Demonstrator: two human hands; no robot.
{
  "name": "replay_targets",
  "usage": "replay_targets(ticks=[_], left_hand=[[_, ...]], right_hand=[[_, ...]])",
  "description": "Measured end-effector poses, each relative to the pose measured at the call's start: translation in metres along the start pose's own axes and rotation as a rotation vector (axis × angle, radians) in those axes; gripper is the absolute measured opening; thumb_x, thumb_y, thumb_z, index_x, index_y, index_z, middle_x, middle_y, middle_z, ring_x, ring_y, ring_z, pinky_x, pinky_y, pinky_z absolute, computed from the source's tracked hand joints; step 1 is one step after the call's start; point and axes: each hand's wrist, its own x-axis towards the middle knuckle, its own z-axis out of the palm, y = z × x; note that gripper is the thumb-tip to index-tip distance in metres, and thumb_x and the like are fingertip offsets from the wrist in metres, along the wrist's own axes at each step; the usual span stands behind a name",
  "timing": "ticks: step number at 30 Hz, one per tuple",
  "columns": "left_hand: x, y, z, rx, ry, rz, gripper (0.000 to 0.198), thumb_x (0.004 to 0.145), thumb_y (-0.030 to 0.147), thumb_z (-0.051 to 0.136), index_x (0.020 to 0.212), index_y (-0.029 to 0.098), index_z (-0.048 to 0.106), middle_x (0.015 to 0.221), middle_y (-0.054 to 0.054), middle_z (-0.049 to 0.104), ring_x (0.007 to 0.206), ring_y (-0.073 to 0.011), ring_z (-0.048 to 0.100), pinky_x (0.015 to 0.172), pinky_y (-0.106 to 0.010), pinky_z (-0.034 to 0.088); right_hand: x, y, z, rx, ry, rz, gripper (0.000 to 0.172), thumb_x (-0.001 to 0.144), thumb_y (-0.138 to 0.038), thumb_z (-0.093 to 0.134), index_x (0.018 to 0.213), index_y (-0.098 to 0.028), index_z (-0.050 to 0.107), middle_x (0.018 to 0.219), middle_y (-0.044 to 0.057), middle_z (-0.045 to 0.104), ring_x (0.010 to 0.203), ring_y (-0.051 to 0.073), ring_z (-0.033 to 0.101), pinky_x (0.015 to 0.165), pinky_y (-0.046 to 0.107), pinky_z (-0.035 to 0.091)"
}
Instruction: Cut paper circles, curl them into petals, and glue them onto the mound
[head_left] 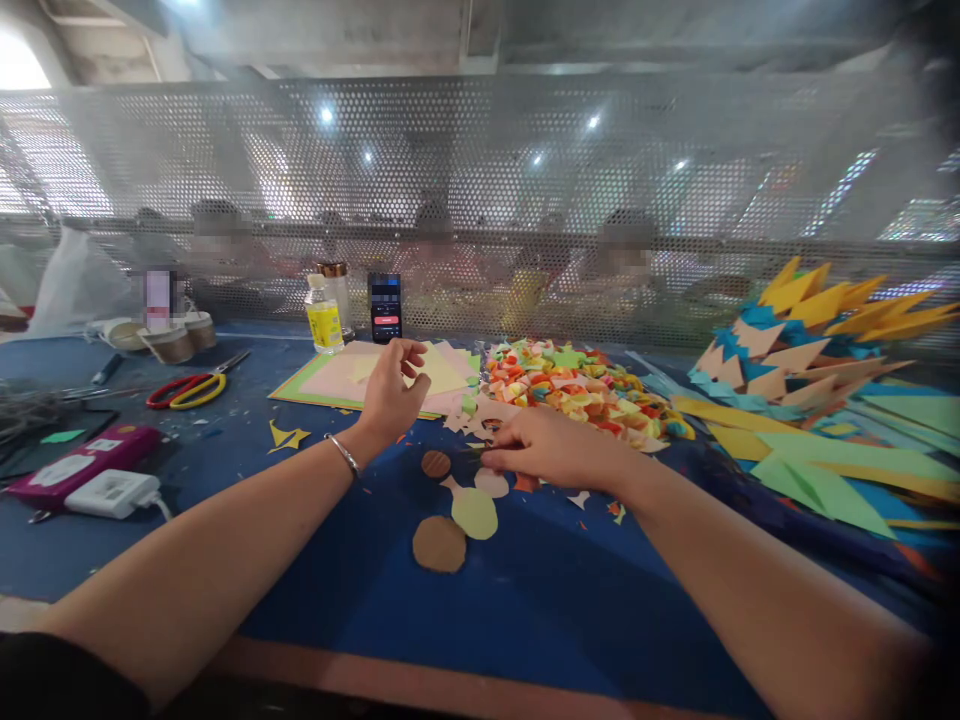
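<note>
My left hand (395, 390) hovers above the near edge of a stack of coloured paper sheets (322, 378). Its fingers are curved and apart from the thumb, with nothing in them. A bracelet circles that wrist. My right hand (541, 445) is low over the table, fingertips drawn together just above a pale pink paper circle (492, 483); whatever they pinch is hidden. In front of it lie a pale yellow paper circle (476, 514), a larger brown cardboard disc (439, 545) and a small ridged brown disc (436, 463). Pink paper scraps (496, 408) lie behind the right fingertips.
Behind my right hand is a heap of folded colourful paper pieces (577, 385). At right stand a spiky paper construction (795, 350) and paper strips (817, 455). Leftward are scissors (196, 388), a magenta box (94, 465) and a white charger (112, 492). A bottle (324, 318) and phone (385, 308) stand behind.
</note>
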Motion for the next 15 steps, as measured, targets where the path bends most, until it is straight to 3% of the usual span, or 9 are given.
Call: replay_targets(ticks=[4, 7, 11, 15], left_hand=[[0.001, -0.004, 0.001, -0.011, -0.019, -0.03, 0.032, 0.069, 0.004, 0.053, 0.097, 0.02, 0.051, 0.085, -0.001, 0.056, 0.069, -0.012, 0.051, 0.062, -0.027, 0.044], [0.001, -0.005, 0.001, -0.019, -0.028, -0.036, 0.032, 0.068, 0.004, 0.053, 0.096, 0.02, 0.051, 0.084, -0.001, 0.055, 0.067, -0.0115, 0.052, 0.061, -0.026, 0.044], [0.001, -0.004, 0.001, -0.02, -0.047, -0.034, 0.032, 0.068, 0.004, 0.053, 0.096, 0.021, 0.052, 0.083, 0.0, 0.055, 0.066, -0.0113, 0.051, 0.06, -0.026, 0.043], [0.001, -0.003, 0.001, -0.021, -0.056, -0.024, 0.031, 0.068, 0.003, 0.053, 0.095, 0.02, 0.053, 0.081, 0.0, 0.055, 0.066, -0.0111, 0.051, 0.059, -0.025, 0.043]], right_hand=[[0.001, -0.012, 0.006, -0.014, -0.085, -0.046, 0.032, 0.085, -0.038, 0.05, 0.069, -0.017, 0.069, 0.053, 0.002, 0.061, 0.048, 0.011, 0.051, 0.049, 0.025, 0.034], [0.006, -0.011, 0.008, -0.172, 0.031, -0.042, 0.032, 0.084, -0.036, 0.051, 0.062, -0.017, 0.066, 0.057, 0.004, 0.062, 0.052, 0.012, 0.051, 0.05, 0.026, 0.031], [0.01, -0.002, 0.007, -0.284, 0.188, 0.029, 0.029, 0.084, -0.036, 0.05, 0.069, -0.018, 0.068, 0.071, 0.008, 0.065, 0.062, 0.016, 0.053, 0.052, 0.028, 0.028], [0.004, -0.003, 0.005, -0.229, 0.15, 0.015, 0.036, 0.086, -0.041, 0.047, 0.063, -0.018, 0.064, 0.063, 0.004, 0.062, 0.056, 0.013, 0.05, 0.05, 0.027, 0.027]])
